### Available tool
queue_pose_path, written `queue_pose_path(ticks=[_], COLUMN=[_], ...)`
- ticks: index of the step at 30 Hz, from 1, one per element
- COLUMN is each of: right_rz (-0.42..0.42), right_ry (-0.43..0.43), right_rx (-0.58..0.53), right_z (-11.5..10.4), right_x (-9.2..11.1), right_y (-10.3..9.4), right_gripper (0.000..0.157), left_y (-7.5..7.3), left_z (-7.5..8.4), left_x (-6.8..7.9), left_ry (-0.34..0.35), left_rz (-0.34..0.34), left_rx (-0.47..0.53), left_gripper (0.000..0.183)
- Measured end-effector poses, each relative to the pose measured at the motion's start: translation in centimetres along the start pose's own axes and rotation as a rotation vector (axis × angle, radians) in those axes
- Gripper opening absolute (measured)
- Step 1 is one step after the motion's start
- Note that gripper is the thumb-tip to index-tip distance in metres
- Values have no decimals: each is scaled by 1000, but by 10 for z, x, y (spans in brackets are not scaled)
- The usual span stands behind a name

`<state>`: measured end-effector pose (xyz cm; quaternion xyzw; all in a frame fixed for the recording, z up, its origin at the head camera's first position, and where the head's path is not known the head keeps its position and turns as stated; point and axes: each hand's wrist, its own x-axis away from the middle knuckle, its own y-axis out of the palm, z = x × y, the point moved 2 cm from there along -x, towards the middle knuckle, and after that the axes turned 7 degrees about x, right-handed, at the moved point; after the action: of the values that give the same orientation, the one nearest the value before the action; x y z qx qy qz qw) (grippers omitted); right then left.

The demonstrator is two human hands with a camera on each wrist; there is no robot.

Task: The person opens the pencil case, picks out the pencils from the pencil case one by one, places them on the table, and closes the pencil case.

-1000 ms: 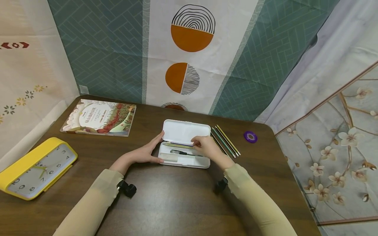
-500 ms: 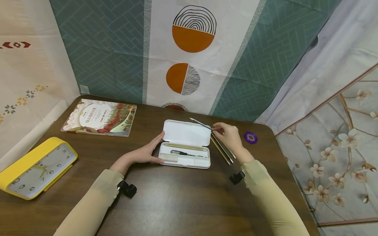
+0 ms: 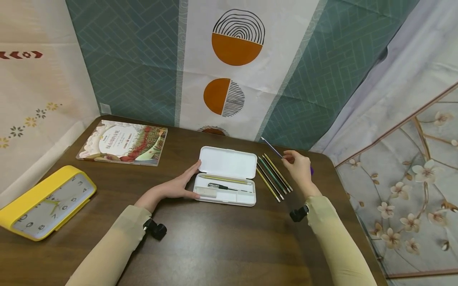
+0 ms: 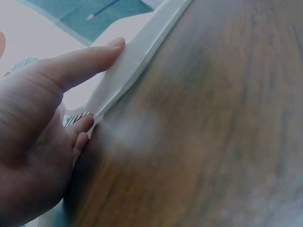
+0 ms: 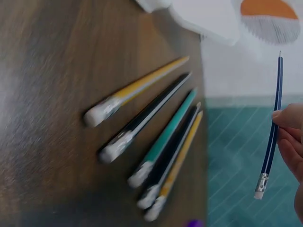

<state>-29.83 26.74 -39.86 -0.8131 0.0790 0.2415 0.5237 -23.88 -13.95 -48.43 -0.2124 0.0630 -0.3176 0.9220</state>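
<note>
An open white pencil case (image 3: pixel 228 162) lies on the table. In its tray are a yellow pencil (image 3: pixel 227 180), a slim screwdriver (image 3: pixel 223 186) with a black and clear handle, and a whitish eraser (image 3: pixel 206 192). My left hand (image 3: pixel 175 185) rests at the case's left side, fingers spread, its thumb (image 4: pixel 90 64) on the near wall. My right hand (image 3: pixel 299 169) pinches a dark blue pencil (image 5: pixel 277 94) between thumb and fingers, tip pointing away from me. Beside the case lies a row of several pencils (image 3: pixel 274 174), yellow, dark and green, eraser ends towards me.
A picture book (image 3: pixel 123 142) lies at the back left, and a yellow clock (image 3: pixel 50 202) stands at the far left. A purple ring-shaped item (image 3: pixel 312 171) is mostly hidden behind my right hand. Patterned cloth (image 3: pixel 222 99) hangs along the table's back edge.
My right hand has lifted the dark blue pencil out of the case and carried it right, past the row of pencils. My left hand has stayed at the case.
</note>
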Motion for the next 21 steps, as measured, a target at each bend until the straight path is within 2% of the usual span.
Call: queue_pose_path(ticks=[7, 21], right_rz=[-55, -188], right_ry=[132, 252], right_rx=[17, 21], right_z=[27, 52], right_x=[7, 20], right_y=[12, 28], right_gripper=[21, 27], left_y=[0, 0], left_z=[0, 1], left_x=[1, 0], left_ry=[4, 4], left_rz=[2, -3], left_rx=[-1, 0], left_gripper=[118, 118])
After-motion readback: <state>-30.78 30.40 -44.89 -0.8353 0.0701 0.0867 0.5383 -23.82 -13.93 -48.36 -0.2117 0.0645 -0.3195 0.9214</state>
